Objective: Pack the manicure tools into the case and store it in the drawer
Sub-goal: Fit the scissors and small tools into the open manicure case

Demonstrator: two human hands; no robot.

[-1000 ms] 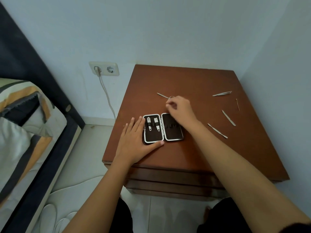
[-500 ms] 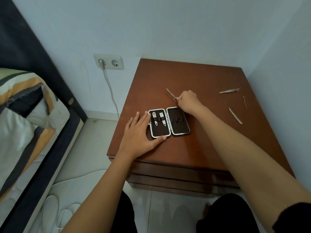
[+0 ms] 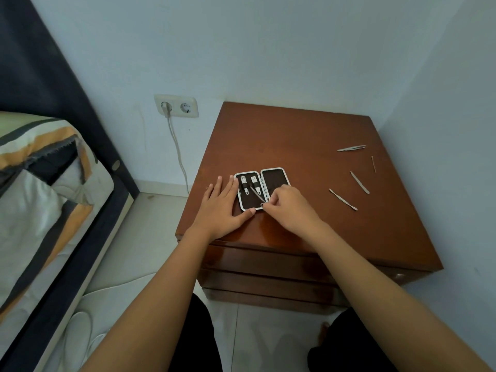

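Head view looked down on the brown nightstand [image 3: 308, 135], where the manicure case [image 3: 261, 188] lay open flat near the front left of the top. My left hand [image 3: 221, 208] rested palm down against the case's left side, fingers spread and closed on nothing, the thumb tip touching its near edge. My right hand [image 3: 288, 208] was pinched on the near end of a thin metal tool [image 3: 256, 195] — thumb and forefinger together on it — with the tool slanting across the left half of the case over the two nail clippers [image 3: 249, 185] strapped there. The right half of the case was dark, and I could not tell what it held.

Four more tools lay loose, well apart from the case on the right side of the top: tweezers [image 3: 351, 148] farthest back, a small thin stick [image 3: 373, 164] just right of them, then a flat file [image 3: 359, 182], and nearest me a double-ended pusher [image 3: 343, 199]. Drawer fronts [image 3: 268, 264] under the top were shut.
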